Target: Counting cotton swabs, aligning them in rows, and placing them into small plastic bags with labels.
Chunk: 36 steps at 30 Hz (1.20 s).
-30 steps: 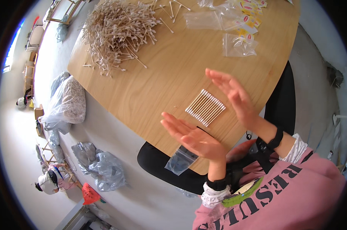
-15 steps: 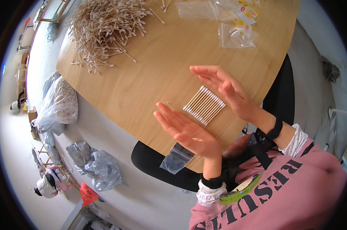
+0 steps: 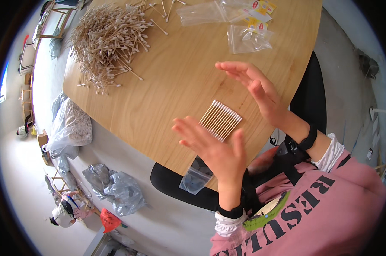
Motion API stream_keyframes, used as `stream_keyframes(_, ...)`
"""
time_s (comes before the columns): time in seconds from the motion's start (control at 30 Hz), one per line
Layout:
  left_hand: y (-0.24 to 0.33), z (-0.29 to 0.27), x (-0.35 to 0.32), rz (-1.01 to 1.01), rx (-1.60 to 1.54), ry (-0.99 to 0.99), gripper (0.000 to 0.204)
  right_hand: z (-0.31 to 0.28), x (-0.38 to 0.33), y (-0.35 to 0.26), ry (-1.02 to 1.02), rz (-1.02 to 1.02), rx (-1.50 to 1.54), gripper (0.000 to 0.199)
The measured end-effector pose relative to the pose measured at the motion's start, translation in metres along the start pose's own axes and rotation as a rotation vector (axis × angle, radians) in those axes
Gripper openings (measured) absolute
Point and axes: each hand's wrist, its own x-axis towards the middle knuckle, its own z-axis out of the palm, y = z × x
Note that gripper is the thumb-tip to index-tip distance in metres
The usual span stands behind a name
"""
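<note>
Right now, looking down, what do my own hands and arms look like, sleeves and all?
Your left hand and right hand are bare, with ungloved fingers. Each arm wears a black wristband, then a gathered white cuff, and your pink top has dark lettering.

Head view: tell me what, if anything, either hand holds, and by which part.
Nothing is held: the left hand and right hand are open, either side of the row of cotton swabs.
</note>
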Motion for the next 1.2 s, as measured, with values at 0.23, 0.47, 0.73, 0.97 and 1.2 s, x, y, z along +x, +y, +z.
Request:
stream_keyframes(0.23,0.008,0.018,-0.002,0.067,0.386,-0.235,0.119,-0.021,-0.007,-0.003,-0.050,-0.061,-0.302,0.036)
stream_keyframes(0.47,0.005,0.019,-0.002,0.089,0.380,-0.200,0.119,-0.025,-0.022,-0.001,-0.108,-0.094,-0.379,0.021)
stream_keyframes(0.73,0.003,0.024,-0.001,0.124,0.399,-0.161,0.118,-0.027,-0.019,0.008,-0.229,-0.328,-0.618,0.023)
stream_keyframes(0.97,0.003,0.024,-0.001,0.112,0.393,-0.161,0.118,-0.022,-0.019,0.008,-0.230,-0.344,-0.654,0.016)
stream_keyframes(1.2,0.002,0.022,-0.002,0.092,0.324,-0.170,0.116,-0.018,-0.016,0.012,-0.235,-0.335,-0.651,0.013)
